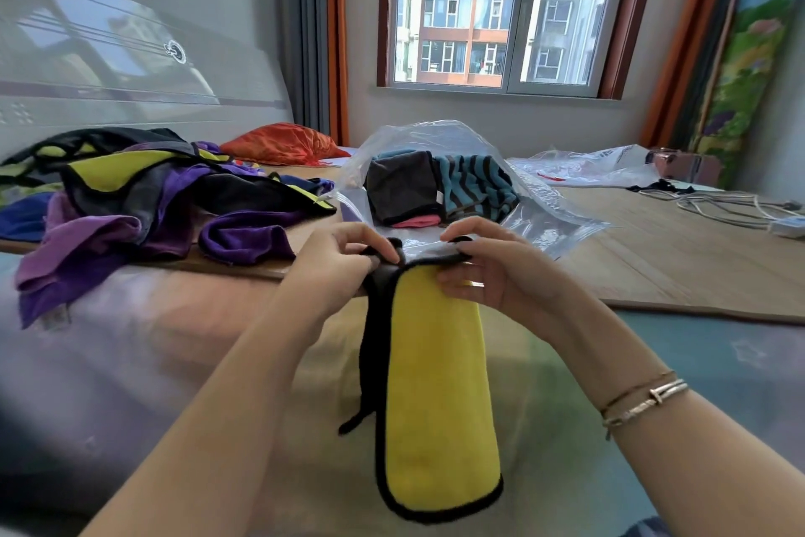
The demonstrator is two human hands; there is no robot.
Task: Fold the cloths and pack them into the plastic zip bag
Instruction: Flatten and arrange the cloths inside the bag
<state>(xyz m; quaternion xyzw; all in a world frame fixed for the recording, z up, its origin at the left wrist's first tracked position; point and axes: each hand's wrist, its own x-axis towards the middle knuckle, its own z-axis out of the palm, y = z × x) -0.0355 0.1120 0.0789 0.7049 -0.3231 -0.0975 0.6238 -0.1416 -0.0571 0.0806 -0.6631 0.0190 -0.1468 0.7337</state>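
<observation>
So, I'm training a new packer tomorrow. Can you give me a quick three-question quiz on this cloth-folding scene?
1. True or false: both hands grip the top edge of the yellow cloth.
2. Which folded cloth lies in the plastic zip bag? A) blue striped cloth B) orange cloth C) white cloth
3. Fill in: the pile of unfolded cloths lies to the person's ____.

Key: 1 true: left hand and right hand both grip it. 2 A. 3 left.

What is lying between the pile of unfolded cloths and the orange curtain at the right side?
In the head view, the plastic zip bag lies there with folded cloths inside, then another clear bag.
</observation>
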